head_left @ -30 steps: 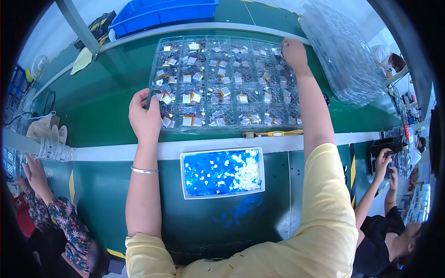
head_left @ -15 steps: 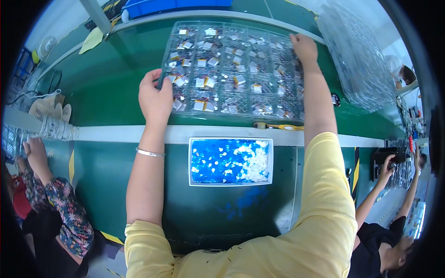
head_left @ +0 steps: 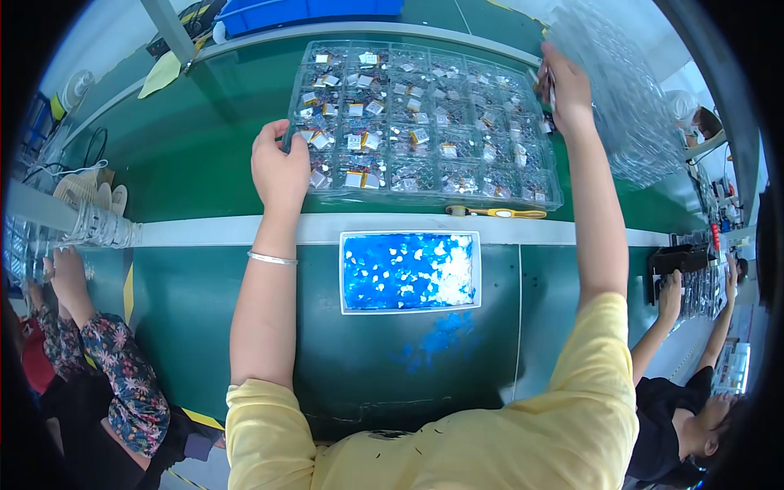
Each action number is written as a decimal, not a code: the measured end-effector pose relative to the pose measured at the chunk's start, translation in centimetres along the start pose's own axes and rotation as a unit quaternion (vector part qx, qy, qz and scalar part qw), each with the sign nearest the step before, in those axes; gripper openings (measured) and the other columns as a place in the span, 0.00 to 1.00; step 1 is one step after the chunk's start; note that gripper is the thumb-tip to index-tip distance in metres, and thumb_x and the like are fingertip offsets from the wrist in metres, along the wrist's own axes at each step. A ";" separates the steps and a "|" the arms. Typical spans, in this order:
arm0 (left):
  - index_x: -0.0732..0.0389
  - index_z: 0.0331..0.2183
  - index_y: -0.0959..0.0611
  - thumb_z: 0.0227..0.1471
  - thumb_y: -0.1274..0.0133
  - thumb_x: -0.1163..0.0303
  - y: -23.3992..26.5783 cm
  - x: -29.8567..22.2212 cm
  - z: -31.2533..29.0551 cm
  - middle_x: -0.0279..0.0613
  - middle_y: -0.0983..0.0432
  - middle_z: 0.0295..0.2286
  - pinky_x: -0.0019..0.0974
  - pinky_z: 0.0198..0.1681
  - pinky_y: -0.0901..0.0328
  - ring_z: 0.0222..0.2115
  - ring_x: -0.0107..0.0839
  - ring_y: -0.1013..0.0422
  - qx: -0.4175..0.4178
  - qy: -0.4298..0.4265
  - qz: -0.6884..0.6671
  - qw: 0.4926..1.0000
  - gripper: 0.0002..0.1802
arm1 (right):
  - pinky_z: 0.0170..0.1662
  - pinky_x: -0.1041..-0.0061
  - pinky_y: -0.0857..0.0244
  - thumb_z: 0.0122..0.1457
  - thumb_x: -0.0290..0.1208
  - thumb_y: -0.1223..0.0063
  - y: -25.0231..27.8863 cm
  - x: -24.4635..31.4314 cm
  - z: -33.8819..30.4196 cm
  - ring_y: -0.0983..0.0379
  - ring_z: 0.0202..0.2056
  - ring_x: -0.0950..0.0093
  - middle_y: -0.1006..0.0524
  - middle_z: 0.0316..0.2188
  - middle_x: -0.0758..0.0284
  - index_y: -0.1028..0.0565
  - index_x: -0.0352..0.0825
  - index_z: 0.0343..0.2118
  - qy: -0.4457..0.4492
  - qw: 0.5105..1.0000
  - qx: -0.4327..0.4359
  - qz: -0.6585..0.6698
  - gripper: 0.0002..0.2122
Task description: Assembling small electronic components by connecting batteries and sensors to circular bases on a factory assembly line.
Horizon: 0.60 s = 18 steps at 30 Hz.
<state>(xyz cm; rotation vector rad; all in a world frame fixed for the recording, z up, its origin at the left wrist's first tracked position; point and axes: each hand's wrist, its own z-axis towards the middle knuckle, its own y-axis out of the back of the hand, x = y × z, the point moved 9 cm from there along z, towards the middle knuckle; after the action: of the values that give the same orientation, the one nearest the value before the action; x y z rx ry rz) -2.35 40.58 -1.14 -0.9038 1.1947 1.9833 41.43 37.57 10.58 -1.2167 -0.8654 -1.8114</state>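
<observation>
A clear plastic compartment tray (head_left: 425,197) lies on the green bench, its cells filled with small silver pouch cells with orange-brown ends and thin wires. My left hand (head_left: 280,167) grips its left edge, thumb on the near side and fingers curled at the rim. Off the tray's right edge is my right hand (head_left: 566,91), fingers partly stretched and apart, close to a tall stack of clear plastic trays (head_left: 625,106). Whether its fingertips touch the stack is unclear.
Nearer me sits a white box (head_left: 411,311) with a blue inside and white bits. A yellow-handled tool (head_left: 506,213) lies along the tray's near edge. Beyond the back rail is a blue bin (head_left: 310,10). Co-workers' arms (head_left: 122,376) show at both sides.
My right hand has let go of the tray's right edge and moved right, toward the stack. The tray's right end has shifted slightly outward; my left hand still holds it.
</observation>
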 end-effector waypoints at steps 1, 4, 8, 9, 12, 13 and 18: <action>0.65 0.41 0.20 0.48 0.46 0.68 0.3 0.2 0.0 0.47 0.23 0.39 0.39 0.42 0.32 0.37 0.39 0.26 -0.002 -0.006 0.006 1.000 0.17 | 0.22 0.80 0.46 0.58 0.42 0.44 -2.4 2.7 -4.0 0.39 0.17 0.84 0.31 0.16 0.74 0.27 0.36 0.19 -0.022 0.999 0.050 -0.007 0.16; 0.64 0.40 0.20 0.48 0.47 0.69 1.2 1.6 0.3 0.48 0.23 0.38 0.39 0.42 0.32 0.36 0.40 0.26 -0.018 0.013 -0.021 1.000 0.16 | 0.24 0.80 0.37 0.50 0.25 0.42 -10.8 6.0 -17.9 0.29 0.22 0.81 0.24 0.22 0.71 0.22 0.36 0.24 -0.099 0.946 0.306 0.027 0.01; 0.67 0.39 0.19 0.48 0.50 0.72 -0.2 0.7 0.2 0.46 0.21 0.35 0.35 0.41 0.32 0.34 0.35 0.25 -0.018 0.030 -0.086 0.996 0.15 | 0.20 0.68 0.38 0.54 0.34 0.41 -17.4 9.1 -35.6 0.33 0.16 0.68 0.35 0.12 0.68 0.33 0.37 0.16 0.263 0.814 0.489 -0.168 0.15; 0.67 0.39 0.19 0.48 0.50 0.72 0.1 1.1 0.2 0.46 0.21 0.35 0.35 0.41 0.32 0.34 0.35 0.25 -0.020 0.029 -0.081 0.996 0.15 | 0.20 0.69 0.38 0.54 0.35 0.42 -18.2 8.4 -38.8 0.33 0.17 0.69 0.35 0.13 0.68 0.33 0.37 0.16 0.296 0.796 0.494 -0.190 0.15; 0.68 0.38 0.19 0.49 0.52 0.76 -0.1 2.6 0.2 0.46 0.21 0.35 0.34 0.41 0.32 0.35 0.33 0.25 -0.045 0.031 -0.171 0.984 0.13 | 0.21 0.72 0.37 0.53 0.38 0.41 -18.8 6.7 -41.6 0.33 0.21 0.70 0.31 0.21 0.67 0.32 0.37 0.19 0.338 0.770 0.484 -0.242 0.14; 0.68 0.38 0.19 0.49 0.52 0.76 0.2 2.8 0.5 0.46 0.21 0.35 0.34 0.41 0.32 0.35 0.33 0.25 -0.046 0.031 -0.166 0.985 0.13 | 0.24 0.73 0.32 0.53 0.40 0.41 -18.8 5.8 -41.4 0.29 0.26 0.69 0.28 0.32 0.64 0.28 0.36 0.25 0.268 0.755 0.536 -0.265 0.13; 0.67 0.39 0.19 0.48 0.51 0.76 1.3 2.8 1.5 0.46 0.21 0.36 0.33 0.43 0.33 0.36 0.33 0.25 -0.022 0.025 -0.212 0.977 0.14 | 0.34 0.69 0.27 0.51 0.42 0.40 -17.4 9.9 -34.7 0.23 0.35 0.65 0.25 0.43 0.61 0.23 0.37 0.37 0.260 0.781 0.499 -0.271 0.15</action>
<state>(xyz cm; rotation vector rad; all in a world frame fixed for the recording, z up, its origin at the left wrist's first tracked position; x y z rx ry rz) -5.28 41.99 -2.31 -1.1313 0.8963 1.6546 9.25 13.89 7.12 0.2409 -1.6157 -1.5314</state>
